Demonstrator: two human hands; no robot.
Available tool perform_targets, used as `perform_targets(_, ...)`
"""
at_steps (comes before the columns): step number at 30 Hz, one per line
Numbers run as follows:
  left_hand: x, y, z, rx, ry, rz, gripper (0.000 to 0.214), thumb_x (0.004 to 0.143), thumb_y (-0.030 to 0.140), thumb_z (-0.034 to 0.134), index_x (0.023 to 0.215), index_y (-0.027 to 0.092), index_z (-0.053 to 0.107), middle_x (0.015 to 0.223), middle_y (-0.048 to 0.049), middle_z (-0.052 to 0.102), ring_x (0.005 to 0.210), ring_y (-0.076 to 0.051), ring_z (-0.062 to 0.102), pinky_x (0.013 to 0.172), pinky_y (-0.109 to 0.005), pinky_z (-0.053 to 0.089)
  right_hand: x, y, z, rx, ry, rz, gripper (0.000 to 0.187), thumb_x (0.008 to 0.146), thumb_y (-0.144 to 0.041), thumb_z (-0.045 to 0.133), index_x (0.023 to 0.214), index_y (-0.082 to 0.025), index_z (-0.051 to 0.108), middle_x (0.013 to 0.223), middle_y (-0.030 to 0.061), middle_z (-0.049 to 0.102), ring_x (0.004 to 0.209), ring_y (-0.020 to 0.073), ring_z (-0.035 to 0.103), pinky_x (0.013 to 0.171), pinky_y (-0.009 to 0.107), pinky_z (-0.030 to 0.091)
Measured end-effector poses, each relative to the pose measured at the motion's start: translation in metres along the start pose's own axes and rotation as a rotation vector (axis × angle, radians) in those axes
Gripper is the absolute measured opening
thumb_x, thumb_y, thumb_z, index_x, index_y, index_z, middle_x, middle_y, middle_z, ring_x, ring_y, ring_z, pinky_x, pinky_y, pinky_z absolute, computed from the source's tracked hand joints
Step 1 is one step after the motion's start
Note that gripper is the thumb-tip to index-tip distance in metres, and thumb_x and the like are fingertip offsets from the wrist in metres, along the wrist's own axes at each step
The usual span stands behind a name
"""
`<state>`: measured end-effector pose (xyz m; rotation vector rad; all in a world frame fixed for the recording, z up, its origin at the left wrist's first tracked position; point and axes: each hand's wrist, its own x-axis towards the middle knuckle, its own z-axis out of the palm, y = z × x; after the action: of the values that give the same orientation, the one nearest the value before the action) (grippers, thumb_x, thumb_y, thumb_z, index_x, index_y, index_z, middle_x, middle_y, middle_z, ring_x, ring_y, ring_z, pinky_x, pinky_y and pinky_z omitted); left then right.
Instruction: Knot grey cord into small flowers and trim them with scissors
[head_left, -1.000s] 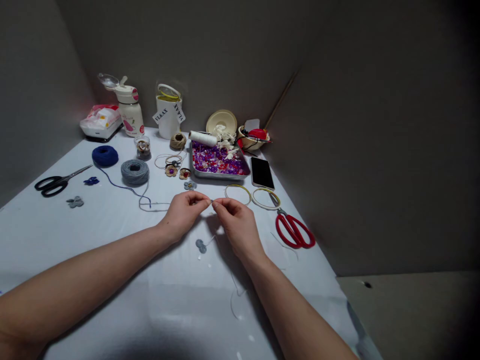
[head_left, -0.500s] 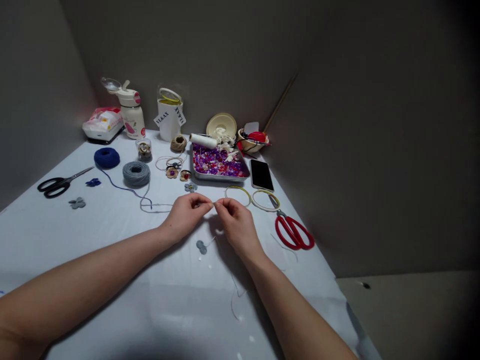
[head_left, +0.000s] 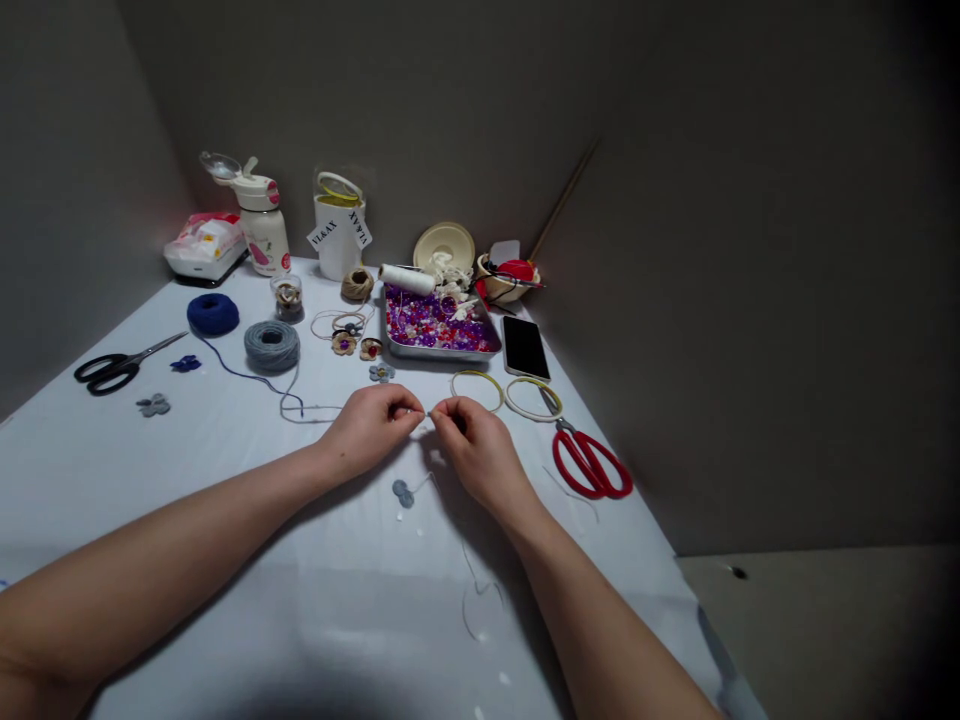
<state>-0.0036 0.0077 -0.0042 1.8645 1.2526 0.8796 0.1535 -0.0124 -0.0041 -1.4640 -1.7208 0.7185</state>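
My left hand (head_left: 371, 428) and my right hand (head_left: 476, 448) meet fingertip to fingertip above the white table (head_left: 225, 540), both pinched shut on something tiny, too small to name. A thin pale thread (head_left: 471, 590) trails from under the right hand toward me. A small grey crocheted flower (head_left: 403, 491) lies on the table just below the hands.
Behind the hands sit a metal tray of purple beads (head_left: 436, 325), two thin rings (head_left: 504, 390), a phone (head_left: 524, 347) and red scissors (head_left: 591, 463). To the left lie grey yarn (head_left: 271, 344), blue yarn (head_left: 213, 313) and black scissors (head_left: 116, 366). Containers line the back wall.
The hands stay pinched together in nearly the same place; the right hand's fingers shifted slightly toward the left hand.
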Motion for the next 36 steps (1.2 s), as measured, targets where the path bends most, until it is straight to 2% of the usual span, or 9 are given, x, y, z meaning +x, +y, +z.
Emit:
perform_targets(6,0.000,0.002,-0.002,0.193,-0.068,0.089,0.014,0.080,0.017,0.053,0.078,0.018,0.068,0.078,-0.0050,0.068,0.074,-0.018,0.058,0.072,-0.032,0.043,-0.002,-0.001,-0.004,-0.299,-0.093,-0.123,0.014,0.085,-0.020,0.045,0.077,-0.018,0.056,0.075,0.0034,0.059,0.069,0.0161,0.052,0.064,0.028,0.038)
perform_targets(14,-0.002,0.004,0.000,0.252,-0.145,0.108,0.019,0.078,0.012,0.050,0.077,0.019,0.068,0.081,-0.0063,0.070,0.077,-0.019,0.060,0.073,-0.032,0.044,-0.006,-0.008,-0.007,-0.582,-0.211,-0.237,0.016,0.084,-0.009,0.045,0.078,-0.016,0.058,0.078,0.0078,0.058,0.073,0.0190,0.052,0.068,0.030,0.038)
perform_targets(16,-0.001,0.004,-0.001,0.206,-0.123,0.086,0.018,0.077,0.012,0.051,0.076,0.018,0.068,0.078,-0.0051,0.069,0.075,-0.018,0.059,0.071,-0.031,0.043,-0.005,-0.006,-0.008,-0.515,-0.187,-0.248,0.016,0.084,-0.010,0.046,0.078,-0.016,0.059,0.080,0.0079,0.059,0.075,0.0193,0.053,0.070,0.031,0.039)
perform_targets(18,0.001,0.004,-0.001,0.071,-0.067,0.015,0.014,0.077,0.015,0.053,0.075,0.017,0.067,0.075,-0.0042,0.068,0.071,-0.017,0.059,0.068,-0.029,0.044,-0.003,-0.003,-0.008,-0.334,-0.084,-0.210,0.015,0.086,-0.016,0.047,0.079,-0.017,0.060,0.081,0.0069,0.061,0.076,0.0188,0.054,0.070,0.031,0.040)
perform_targets(21,0.003,0.002,0.001,-0.240,0.042,-0.127,0.009,0.076,0.021,0.059,0.074,0.016,0.066,0.074,-0.0042,0.067,0.068,-0.015,0.057,0.066,-0.028,0.044,0.000,0.001,-0.005,0.033,0.088,-0.039,0.015,0.084,-0.028,0.052,0.082,-0.018,0.063,0.080,0.0053,0.065,0.073,0.0177,0.056,0.068,0.031,0.042)
perform_targets(25,0.003,0.001,0.006,-0.484,0.119,-0.188,0.008,0.074,0.023,0.063,0.073,0.015,0.065,0.075,-0.0039,0.066,0.070,-0.014,0.057,0.072,-0.029,0.044,0.001,0.001,0.002,0.371,0.086,0.169,0.021,0.076,-0.036,0.061,0.080,-0.016,0.066,0.075,0.0040,0.066,0.065,0.0153,0.055,0.060,0.028,0.041)
perform_targets(28,0.000,0.001,0.009,-0.523,0.147,-0.195,0.009,0.074,0.023,0.063,0.073,0.015,0.065,0.075,-0.0035,0.066,0.072,-0.014,0.057,0.075,-0.030,0.044,-0.002,-0.004,0.007,0.464,0.073,0.226,0.021,0.072,-0.036,0.065,0.078,-0.016,0.067,0.072,0.0024,0.065,0.062,0.0134,0.053,0.057,0.026,0.039)
perform_targets(36,-0.003,0.005,0.010,-0.446,0.175,-0.165,0.009,0.074,0.024,0.062,0.073,0.015,0.066,0.076,-0.0037,0.067,0.075,-0.016,0.058,0.076,-0.031,0.045,-0.002,-0.010,0.011,0.478,0.136,0.214,0.018,0.071,-0.034,0.066,0.075,-0.016,0.066,0.070,0.0016,0.065,0.064,0.0137,0.054,0.061,0.026,0.040)
